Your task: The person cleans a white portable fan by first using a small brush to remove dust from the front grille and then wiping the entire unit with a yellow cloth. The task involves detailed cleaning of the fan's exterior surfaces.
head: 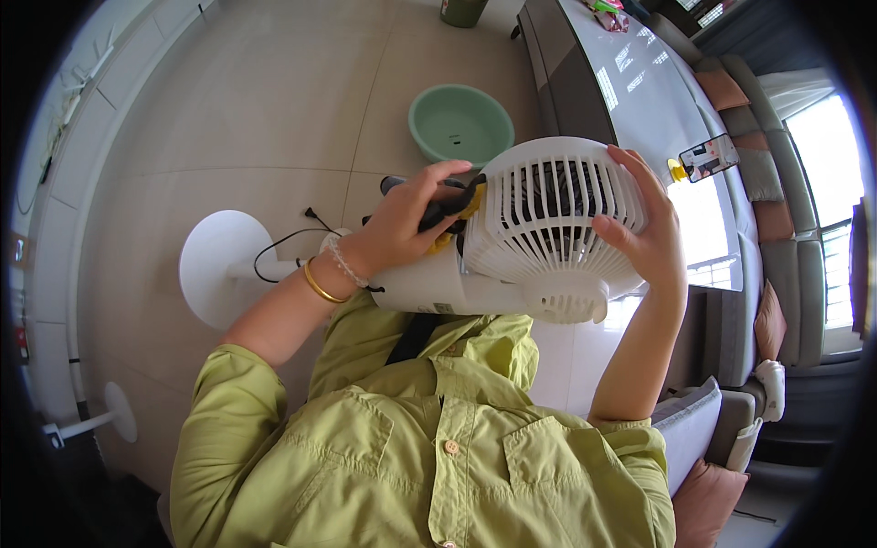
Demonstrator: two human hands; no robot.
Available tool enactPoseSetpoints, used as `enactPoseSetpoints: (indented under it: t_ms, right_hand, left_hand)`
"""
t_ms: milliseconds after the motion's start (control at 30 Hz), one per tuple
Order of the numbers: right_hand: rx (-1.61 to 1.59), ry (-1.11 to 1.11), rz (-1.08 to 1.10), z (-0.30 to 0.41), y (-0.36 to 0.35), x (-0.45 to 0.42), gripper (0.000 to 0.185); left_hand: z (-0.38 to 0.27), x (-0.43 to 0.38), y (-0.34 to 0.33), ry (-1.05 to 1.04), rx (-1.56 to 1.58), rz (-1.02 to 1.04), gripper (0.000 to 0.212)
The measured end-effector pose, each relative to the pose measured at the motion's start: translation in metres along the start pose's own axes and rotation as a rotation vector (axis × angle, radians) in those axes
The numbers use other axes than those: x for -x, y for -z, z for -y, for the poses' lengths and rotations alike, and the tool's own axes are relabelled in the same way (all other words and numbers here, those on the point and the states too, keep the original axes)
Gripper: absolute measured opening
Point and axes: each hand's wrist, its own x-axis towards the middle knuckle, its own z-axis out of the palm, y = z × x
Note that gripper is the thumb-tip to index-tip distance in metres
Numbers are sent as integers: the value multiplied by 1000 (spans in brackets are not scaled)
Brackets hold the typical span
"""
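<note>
A white pedestal fan (466, 291) lies sideways across my lap, its caged head to the right and its round base (226, 267) to the left. My right hand (647, 226) holds the rear grille (562, 205) at its outer side. My left hand (404, 219) grips a black and yellow object (449, 209), perhaps a glove or cloth, against the cage's near-left edge; its exact kind cannot be told. A black power cord with a plug (312, 214) hangs beside the fan's pole.
A green plastic basin (460, 127) stands on the tiled floor beyond the fan. To the right is a glossy table (637, 89) with a phone (710, 159) on a yellow holder. A grey sofa (788, 274) lies further right. Another white stand (120, 412) is at lower left.
</note>
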Motion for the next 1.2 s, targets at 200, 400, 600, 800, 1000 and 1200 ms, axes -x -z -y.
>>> enactPoseSetpoints:
  t_ms: [200,400,600,800,1000,1200]
  right_hand:
    - [-45,-30,139,7,1,-25,77]
    - [65,-34,89,2,-2,-23,77]
    - [142,119,45,10,4,-1,90]
    - [-33,-6,202,33,48,-18,63]
    - [-868,94,321,30,3,-41,40]
    - [-1442,-166,-256,-9,15,-32,32]
  left_hand:
    - [-6,9,9,-77,-20,57,53]
    - [-37,11,12,-1,122,20,48]
    - [-66,-27,30,189,817,-393,41]
    - [-86,-83,45,147,996,-207,34]
    - [-106,-145,10,11,815,-44,38]
    - [-98,-171,-17,-266,175,-315,41]
